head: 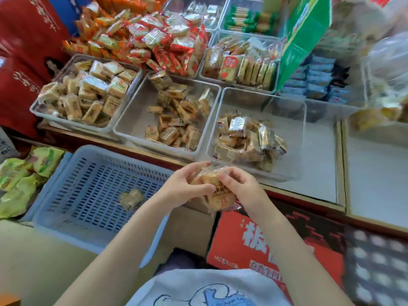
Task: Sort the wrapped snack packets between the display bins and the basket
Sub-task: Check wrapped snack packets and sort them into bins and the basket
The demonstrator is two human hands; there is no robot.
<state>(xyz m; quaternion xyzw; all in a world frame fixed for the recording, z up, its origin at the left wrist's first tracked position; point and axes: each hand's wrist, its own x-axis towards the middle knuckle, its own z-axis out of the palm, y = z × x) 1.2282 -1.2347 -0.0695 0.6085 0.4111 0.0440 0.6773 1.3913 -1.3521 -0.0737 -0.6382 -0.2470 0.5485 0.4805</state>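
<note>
While both hands' fingers (199, 188) grip a snack packet (217, 195), they hover between basket (66, 173) and bin rim (273, 176).

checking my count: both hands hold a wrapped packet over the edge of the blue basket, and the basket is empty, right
Not quite. The head view shows the blue basket already has one wrapped packet lying in it. The rest stands: both hands, left and right, hold a packet.
</note>
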